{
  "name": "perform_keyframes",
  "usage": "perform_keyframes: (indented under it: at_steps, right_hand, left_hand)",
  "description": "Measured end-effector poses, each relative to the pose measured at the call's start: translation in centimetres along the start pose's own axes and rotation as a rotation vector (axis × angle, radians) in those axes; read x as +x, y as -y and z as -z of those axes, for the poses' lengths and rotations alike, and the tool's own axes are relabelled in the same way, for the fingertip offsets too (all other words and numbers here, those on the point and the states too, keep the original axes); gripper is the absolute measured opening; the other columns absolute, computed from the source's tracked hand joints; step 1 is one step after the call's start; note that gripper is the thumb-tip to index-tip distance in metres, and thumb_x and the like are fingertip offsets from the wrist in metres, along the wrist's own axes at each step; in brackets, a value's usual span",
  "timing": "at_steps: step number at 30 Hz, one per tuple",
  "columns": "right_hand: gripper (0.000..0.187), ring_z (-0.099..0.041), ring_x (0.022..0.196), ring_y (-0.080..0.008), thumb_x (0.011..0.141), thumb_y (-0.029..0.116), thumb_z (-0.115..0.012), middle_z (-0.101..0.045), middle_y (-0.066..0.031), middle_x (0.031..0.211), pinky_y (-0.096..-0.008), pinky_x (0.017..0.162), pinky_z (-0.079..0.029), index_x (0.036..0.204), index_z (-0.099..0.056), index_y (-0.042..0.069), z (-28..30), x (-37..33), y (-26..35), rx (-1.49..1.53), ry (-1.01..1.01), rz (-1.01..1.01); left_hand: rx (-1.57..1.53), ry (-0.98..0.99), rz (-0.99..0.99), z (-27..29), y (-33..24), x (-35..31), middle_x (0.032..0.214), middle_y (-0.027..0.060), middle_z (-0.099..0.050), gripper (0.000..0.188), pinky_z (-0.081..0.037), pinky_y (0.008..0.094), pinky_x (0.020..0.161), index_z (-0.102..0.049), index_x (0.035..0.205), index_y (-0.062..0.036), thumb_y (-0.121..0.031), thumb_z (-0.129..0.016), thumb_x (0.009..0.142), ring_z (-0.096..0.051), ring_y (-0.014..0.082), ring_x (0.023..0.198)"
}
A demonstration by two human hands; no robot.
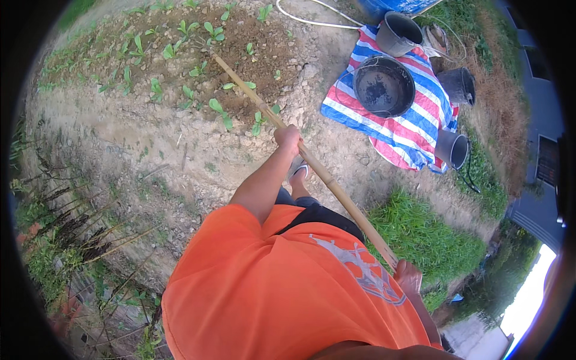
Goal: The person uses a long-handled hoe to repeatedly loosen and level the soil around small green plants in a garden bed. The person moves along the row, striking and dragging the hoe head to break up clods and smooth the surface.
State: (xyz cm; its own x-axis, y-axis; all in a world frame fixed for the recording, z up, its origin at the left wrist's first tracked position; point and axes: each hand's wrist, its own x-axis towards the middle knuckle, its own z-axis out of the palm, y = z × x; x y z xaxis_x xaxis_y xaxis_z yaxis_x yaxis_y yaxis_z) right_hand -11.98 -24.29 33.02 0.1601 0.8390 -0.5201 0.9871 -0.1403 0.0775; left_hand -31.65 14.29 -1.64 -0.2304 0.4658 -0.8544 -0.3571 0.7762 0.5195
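My left hand (288,138) is closed around the middle of a long bamboo-handled rake (330,182). Lower down, near the handle's butt end, my right hand (408,277) grips the same pole. The handle runs slantwise across the front of my body, from lower right to upper left. Its far end, with what look like thin prongs, reaches the soil bed (264,54) among leafy green seedlings (216,33). The prongs are small and blend into the soil, so their exact shape is hard to make out.
A striped red, white and blue tarp (348,111) lies to the right, with a wide black bucket (384,87) and several other buckets on it. A blue barrel (399,6) stands behind. Grass (426,240) grows at right; dry stalks (66,222) stand at left.
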Motion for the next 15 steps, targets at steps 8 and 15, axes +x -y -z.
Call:
perform_keyframes:
  at_steps: [8,15]
  right_hand:
    - [0.01,-0.057,0.061,-0.0304,0.077,0.006,-0.055,-0.052,-0.0125,0.07,-0.0422,0.052,-0.046,0.084,-0.048,0.003,-0.3,5.3,1.8,0.012,-0.164,0.026]
    - [0.01,-0.057,0.06,-0.0306,0.079,0.008,-0.054,-0.052,-0.0126,0.068,-0.0409,0.052,-0.047,0.086,-0.049,0.003,-2.8,7.1,2.0,0.101,-0.044,0.061]
  left_hand:
    - [-0.078,0.101,-0.034,0.7,-6.1,3.5,0.063,0.0096,-0.048,0.009,-0.043,0.0375,0.043,-0.047,0.089,-0.0012,-0.004,-0.054,0.084,-0.048,0.0206,0.047]
    - [0.035,0.017,-0.036,0.5,-3.4,7.1,0.066,0.0095,-0.049,0.011,-0.044,0.0384,0.043,-0.048,0.093,-0.0021,-0.005,-0.055,0.085,-0.049,0.0215,0.048]
